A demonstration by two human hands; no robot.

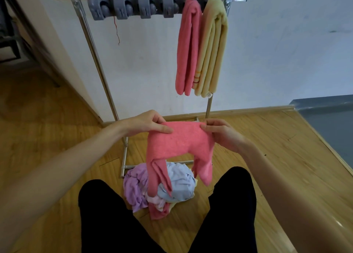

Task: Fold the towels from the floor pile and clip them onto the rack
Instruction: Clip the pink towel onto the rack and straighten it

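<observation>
Pink towel (179, 142) is pinched at top corners by L hand (145, 124) & R hand (223, 133), above floor pile (158, 188); two towels are clipped on rack (99, 69).

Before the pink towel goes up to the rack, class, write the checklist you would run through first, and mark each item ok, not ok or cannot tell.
1. Both hands hold the towel: ok. The left hand and right hand pinch the pink towel at its top corners.
2. Towel folded neatly: not ok. Its two ends hang loose and uneven.
3. Towel free of the pile: cannot tell. The left end hangs down in front of it.
4. Free clip on the rack: ok. The grey clips to the left hold nothing.
5. Hung towels secure: cannot tell. The pink hung towel and yellow towel cover their clips.
</observation>
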